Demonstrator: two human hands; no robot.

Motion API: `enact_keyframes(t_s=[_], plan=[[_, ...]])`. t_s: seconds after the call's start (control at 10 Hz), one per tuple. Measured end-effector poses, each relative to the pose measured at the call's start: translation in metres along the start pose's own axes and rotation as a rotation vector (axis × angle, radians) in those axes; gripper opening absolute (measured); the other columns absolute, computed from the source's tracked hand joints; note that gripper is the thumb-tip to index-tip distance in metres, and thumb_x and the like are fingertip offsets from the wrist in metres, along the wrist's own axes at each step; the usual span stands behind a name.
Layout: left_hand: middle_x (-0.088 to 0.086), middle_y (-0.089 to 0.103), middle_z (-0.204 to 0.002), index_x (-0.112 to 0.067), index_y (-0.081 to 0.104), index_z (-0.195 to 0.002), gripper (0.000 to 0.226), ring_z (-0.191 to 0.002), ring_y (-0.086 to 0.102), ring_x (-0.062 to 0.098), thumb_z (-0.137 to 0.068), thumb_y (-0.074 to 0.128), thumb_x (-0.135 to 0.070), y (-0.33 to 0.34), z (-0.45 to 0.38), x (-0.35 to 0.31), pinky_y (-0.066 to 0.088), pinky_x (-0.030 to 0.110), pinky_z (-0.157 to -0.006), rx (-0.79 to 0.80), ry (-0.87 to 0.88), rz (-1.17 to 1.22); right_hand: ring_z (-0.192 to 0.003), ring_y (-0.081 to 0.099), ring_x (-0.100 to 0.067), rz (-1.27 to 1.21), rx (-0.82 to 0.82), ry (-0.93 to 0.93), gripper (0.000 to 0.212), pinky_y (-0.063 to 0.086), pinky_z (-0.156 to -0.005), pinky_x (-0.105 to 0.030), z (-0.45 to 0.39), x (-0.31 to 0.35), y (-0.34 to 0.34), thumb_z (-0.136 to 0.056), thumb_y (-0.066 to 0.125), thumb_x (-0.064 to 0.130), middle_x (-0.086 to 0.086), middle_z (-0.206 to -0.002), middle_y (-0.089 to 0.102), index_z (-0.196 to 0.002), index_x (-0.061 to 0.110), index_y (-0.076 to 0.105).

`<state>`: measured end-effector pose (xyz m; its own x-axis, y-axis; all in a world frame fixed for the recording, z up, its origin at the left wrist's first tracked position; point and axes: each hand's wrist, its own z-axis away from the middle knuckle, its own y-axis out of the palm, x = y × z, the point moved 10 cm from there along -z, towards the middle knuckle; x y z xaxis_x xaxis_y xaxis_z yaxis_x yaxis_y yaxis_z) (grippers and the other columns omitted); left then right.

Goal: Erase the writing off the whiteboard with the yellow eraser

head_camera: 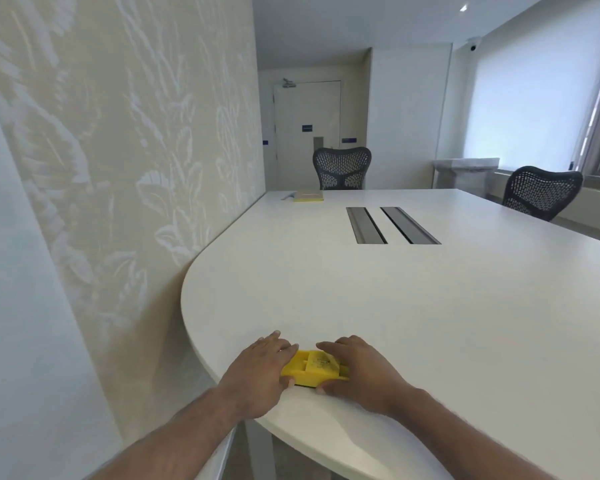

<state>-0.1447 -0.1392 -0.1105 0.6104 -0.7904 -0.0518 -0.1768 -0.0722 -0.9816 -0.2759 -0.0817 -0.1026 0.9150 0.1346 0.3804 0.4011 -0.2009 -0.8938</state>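
While the yellow eraser (pixel 310 369) lies flat on the white table (pixel 430 306) close to its near rounded edge, the head view, the only one here, shows the person bracketing it with both hands. The left hand (pixel 260 372) sits at the eraser's left end, fingers stretched forward and lying together past its far left corner, the thumb tucked along its near edge. The right hand (pixel 355 370) sits at the right end, fingers laid over the far right corner and the thumb pressing the near side. Both touch the eraser, but neither looks to have a firm grasp yet, and the block rests on the table between the two thumbs. I judge the step in hand to be picking it up. To do that well, one hand should take it by its long sides, thumb on the near edge and fingertips on the far edge, leaving the dark felt underside free and facing away from the palm. No whiteboard with writing shows plainly; a pale panel at far left might be one, but I cannot tell. Far beyond the fingertips lie a yellow pad (pixel 309 196), two cable slots (pixel 392 225) and two mesh chairs (pixel 342 167).
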Motion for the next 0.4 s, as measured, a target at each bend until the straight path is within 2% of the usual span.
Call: enact_keyframes(t_s=[0.1,0.2,0.3,0.4], plan=[[-0.007,0.021,-0.168,-0.023,0.018,-0.162,0.074,-0.157,0.002,0.01,-0.1,0.04,-0.058,-0.026,0.004,0.01,0.005,0.026,-0.124,-0.004,-0.035,-0.035,-0.13,0.037,-0.012,-0.015,0.006,0.011,0.092,0.034,-0.103,-0.027,-0.013,0.002,-0.014,-0.074,0.063,0.071,0.01,-0.139,0.047,-0.151,0.039,0.022],[-0.005,0.014,-0.17,-0.021,0.012,-0.163,0.078,-0.158,-0.001,0.01,-0.1,0.033,-0.063,-0.058,0.007,0.025,0.0,0.026,-0.124,-0.066,-0.081,-0.118,-0.135,0.033,-0.012,-0.031,-0.104,-0.017,0.093,0.03,-0.108,-0.027,-0.028,0.011,-0.038,-0.077,0.057,0.074,0.008,-0.147,0.042,-0.152,0.035,0.02],[-0.002,0.003,-0.172,-0.016,0.002,-0.163,0.079,-0.158,-0.007,0.014,-0.101,0.021,-0.063,-0.123,0.028,0.056,-0.01,0.026,-0.123,-0.219,-0.172,-0.306,-0.141,0.026,-0.012,0.009,-0.252,-0.117,0.091,0.024,-0.112,-0.03,-0.057,0.044,-0.064,-0.082,0.049,0.075,0.006,-0.154,0.035,-0.154,0.027,0.019],[0.0,0.001,-0.172,-0.014,0.0,-0.162,0.082,-0.158,-0.009,0.015,-0.099,0.01,-0.065,-0.163,0.047,0.069,-0.014,0.027,-0.122,-0.308,-0.234,-0.421,-0.147,0.015,-0.013,0.053,-0.301,-0.178,0.092,0.017,-0.116,-0.031,-0.078,0.07,-0.074,-0.083,0.04,0.076,0.006,-0.16,0.025,-0.155,0.024,0.016]])
